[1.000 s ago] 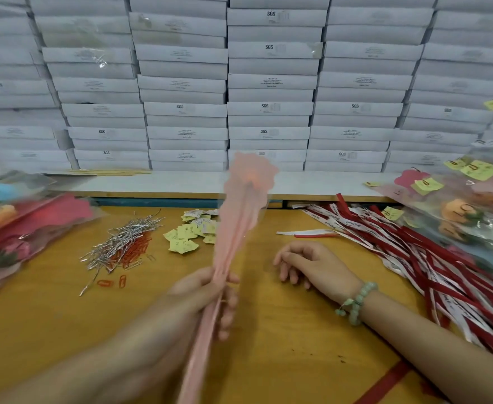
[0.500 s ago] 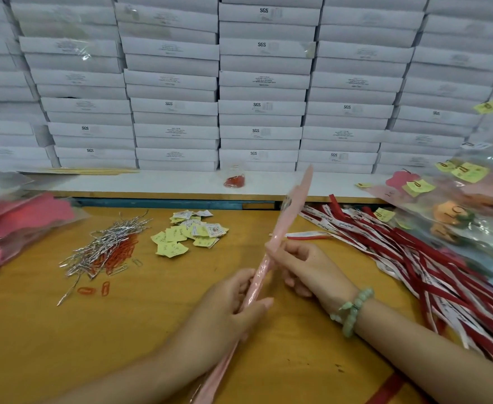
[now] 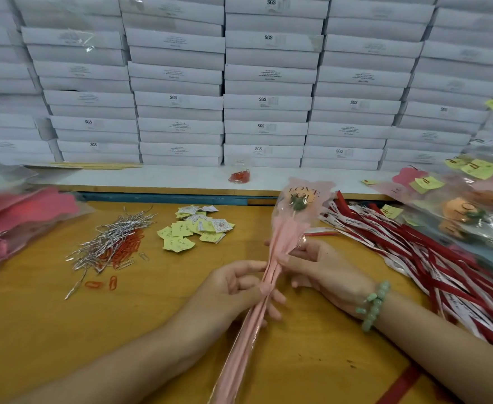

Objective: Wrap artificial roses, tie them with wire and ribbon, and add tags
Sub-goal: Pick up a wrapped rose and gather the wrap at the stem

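A: What's around me?

B: A wall of stacked white boxes (image 3: 268, 83) at the back, w/ a pale ledge (image 3: 166, 179) under them and a small bag of red clips (image 3: 239, 176) on it. You're at a yellow wood table (image 3: 50, 330).

A: Edges? Room for my arms?

B: The far table edge meets the ledge. The L side is hemmed by a pile of bagged flowers (image 3: 12, 223). The R side is hemmed by red-and-white ribbons (image 3: 414, 249), w/ more bagged flowers (image 3: 466, 214) lying over their far ends. Bare wood shows under both forearms and in front of the L pile. A strip of red tape (image 3: 396, 386) runs along the table by your R forearm.

A: Mid-table?

B: Silver wire ties (image 3: 114, 240) are heaped over orange paper clips (image 3: 125, 246), and a few clips lie loose nearer you. The yellow tags (image 3: 192, 228) sit just R of that heap.

A: And the rose?

B: The wrapped rose (image 3: 294, 217) is centre frame, tilted up and away from you. Its head is near the ribbons and its pink tail runs down btwn your arms. The sleeve reads "LOVE YOU".

A: Hands?

B: Your left hand (image 3: 233, 290) has its fingers curled round the gathered wrap at the stem. Your right hand (image 3: 323, 272), w/ a green bead bracelet (image 3: 374, 304) on the wrist, pinches the wrap just above it, thumb vs fingers.
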{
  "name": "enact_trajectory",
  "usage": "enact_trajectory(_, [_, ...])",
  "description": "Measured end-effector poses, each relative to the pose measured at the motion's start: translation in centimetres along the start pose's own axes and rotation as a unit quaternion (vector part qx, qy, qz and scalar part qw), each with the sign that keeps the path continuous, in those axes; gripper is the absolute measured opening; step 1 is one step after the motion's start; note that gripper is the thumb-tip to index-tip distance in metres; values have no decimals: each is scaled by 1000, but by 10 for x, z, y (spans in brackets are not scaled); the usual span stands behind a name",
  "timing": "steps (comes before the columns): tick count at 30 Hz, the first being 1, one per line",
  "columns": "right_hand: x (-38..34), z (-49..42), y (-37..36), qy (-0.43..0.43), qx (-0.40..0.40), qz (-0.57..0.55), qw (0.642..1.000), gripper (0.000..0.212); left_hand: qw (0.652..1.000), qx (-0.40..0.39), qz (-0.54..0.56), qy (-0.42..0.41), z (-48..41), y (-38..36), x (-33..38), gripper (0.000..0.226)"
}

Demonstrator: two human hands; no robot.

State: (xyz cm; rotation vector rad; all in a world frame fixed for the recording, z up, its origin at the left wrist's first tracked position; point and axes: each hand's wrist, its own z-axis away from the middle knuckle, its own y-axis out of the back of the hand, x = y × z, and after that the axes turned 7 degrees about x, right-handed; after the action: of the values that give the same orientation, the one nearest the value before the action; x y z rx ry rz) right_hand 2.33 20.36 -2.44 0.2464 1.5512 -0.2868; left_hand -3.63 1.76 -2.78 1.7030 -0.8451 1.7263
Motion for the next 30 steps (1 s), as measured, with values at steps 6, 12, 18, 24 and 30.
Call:
enact_trajectory(6, [-2,2,-5,29,-6,76,997,53,1000,16,-5,4,-1,2,-1,50])
enact_trajectory(12, [-2,3,-4,32,-11,70,997,41,1000,15,2,14,-1,2,0,30])
enact_trajectory(18, [0,4,-4,43,-29,48,997,33,999,12,36,21,-2,4,1,33])
enact_trajectory(24, [-2,3,-3,16,-70,1,997,36,997,63,39,3,-4,5,-6,30])
enact_trajectory(30, [-6,5,-2,-54,-107,-48,992,43,993,72,90,-4,-8,9,-10,29])
